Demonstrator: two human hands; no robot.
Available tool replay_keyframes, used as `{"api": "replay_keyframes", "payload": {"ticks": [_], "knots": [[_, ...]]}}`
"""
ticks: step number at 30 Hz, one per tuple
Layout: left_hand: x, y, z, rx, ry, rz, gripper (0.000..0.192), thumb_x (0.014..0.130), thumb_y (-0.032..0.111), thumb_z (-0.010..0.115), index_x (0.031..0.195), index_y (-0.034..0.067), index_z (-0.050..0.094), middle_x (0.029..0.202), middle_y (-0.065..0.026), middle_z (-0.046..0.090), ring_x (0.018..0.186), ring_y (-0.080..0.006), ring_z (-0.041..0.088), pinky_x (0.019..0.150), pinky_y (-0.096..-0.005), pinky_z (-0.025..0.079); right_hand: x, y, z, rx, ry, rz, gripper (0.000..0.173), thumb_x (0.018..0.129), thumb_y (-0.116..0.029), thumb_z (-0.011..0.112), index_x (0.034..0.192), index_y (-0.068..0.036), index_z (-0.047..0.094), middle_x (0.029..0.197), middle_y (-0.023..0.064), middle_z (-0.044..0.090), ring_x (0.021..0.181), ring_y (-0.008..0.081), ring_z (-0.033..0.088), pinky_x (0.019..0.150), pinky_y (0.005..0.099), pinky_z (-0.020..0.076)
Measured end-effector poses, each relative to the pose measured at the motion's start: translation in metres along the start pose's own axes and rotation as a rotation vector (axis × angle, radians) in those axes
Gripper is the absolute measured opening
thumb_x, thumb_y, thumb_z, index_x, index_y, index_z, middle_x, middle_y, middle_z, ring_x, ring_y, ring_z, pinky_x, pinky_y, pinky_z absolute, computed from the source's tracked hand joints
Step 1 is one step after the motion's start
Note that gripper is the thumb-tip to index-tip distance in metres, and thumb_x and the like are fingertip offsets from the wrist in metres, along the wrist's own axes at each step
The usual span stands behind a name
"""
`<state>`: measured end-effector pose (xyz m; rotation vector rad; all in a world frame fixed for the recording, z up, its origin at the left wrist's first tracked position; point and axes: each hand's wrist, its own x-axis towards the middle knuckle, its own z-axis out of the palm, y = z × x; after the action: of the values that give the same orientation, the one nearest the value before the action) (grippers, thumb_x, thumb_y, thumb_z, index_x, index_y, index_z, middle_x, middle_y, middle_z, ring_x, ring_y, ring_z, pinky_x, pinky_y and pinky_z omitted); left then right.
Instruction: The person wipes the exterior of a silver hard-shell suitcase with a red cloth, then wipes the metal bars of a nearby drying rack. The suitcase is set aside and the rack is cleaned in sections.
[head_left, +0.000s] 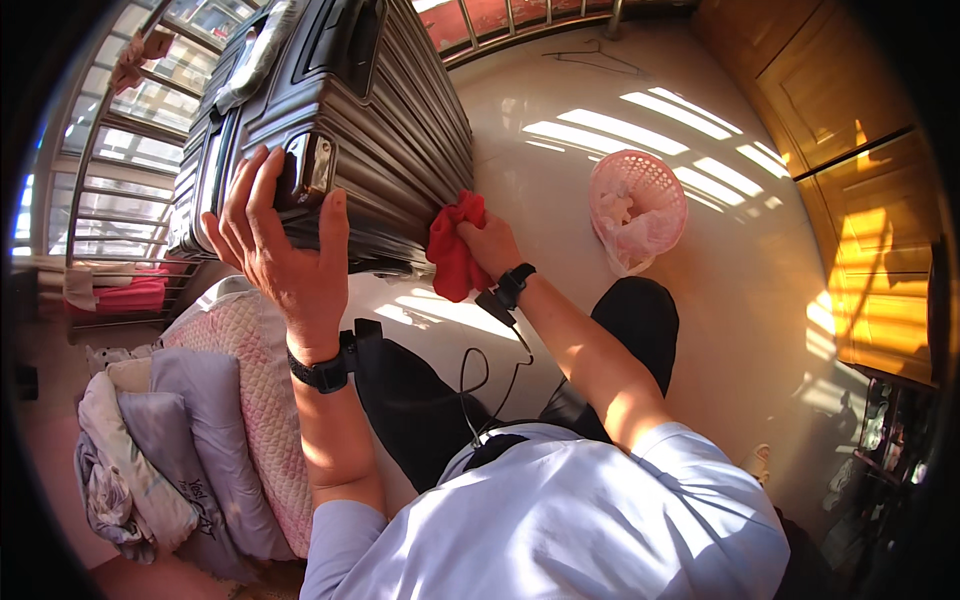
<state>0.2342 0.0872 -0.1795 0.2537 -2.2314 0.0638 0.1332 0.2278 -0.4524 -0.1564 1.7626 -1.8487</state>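
Note:
A large dark grey ribbed suitcase (397, 127) stands before me, its handle (259, 64) covered in clear plastic. My left hand (281, 247) rests against its near upper corner, fingers spread around a shiny corner guard (307, 169). Lower down on the right, my right hand (489, 244) grips a crumpled red cloth (456, 251) at the suitcase's ribbed side, close to its bottom edge. The cloth hides where it meets the shell. Both wrists wear black straps, and a black cable (487, 375) hangs from the right one.
A pink plastic wastebasket (651, 176) with a bag liner stands on the tiled floor to the right. Folded bedding (202, 420) is piled at left. Wooden cabinets (840, 97) line the right side. A wire hanger (592, 54) lies near the railing (510, 34).

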Motion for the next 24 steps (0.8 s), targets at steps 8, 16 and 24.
{"api": "replay_keyframes", "payload": {"ticks": [8,16,24], "knots": [[-0.006,0.025,-0.005,-0.03,0.04,0.059,0.071,0.083,0.032,0.095,0.149,0.019,0.071,0.154,-0.0027,0.071,0.147,-0.0269,0.061,0.137,-0.0553,0.021,-0.013,-0.116,-0.022,0.054,-0.06,-0.254,0.038,0.099,-0.016,0.073,0.133,0.001,0.072,0.113,0.0141,0.083,0.102,0.0218,0.078,0.095,0.0386,0.0628],[-0.011,0.044,-0.007,-0.12,0.125,0.135,0.064,0.079,0.027,0.089,0.14,0.015,0.073,0.144,-0.0052,0.074,0.136,-0.028,0.067,0.133,-0.0527,0.027,0.015,-0.07,-0.119,-0.426,-0.315,-0.02,0.047,0.097,-0.032,0.077,0.133,-0.001,0.077,0.11,0.0164,0.083,0.104,0.0253,0.08,0.092,0.0403,0.0635],[-0.001,0.051,0.011,-0.224,0.157,0.29,0.057,0.09,0.043,0.085,0.138,0.015,0.074,0.144,-0.0057,0.075,0.135,-0.0275,0.067,0.13,-0.0522,0.029,-0.001,0.017,-0.213,-1.221,-0.011,0.239,0.058,0.1,-0.042,0.068,0.147,-0.009,0.074,0.169,0.0289,0.048,0.134,0.0466,0.072,0.114,0.0507,0.0591]]}}
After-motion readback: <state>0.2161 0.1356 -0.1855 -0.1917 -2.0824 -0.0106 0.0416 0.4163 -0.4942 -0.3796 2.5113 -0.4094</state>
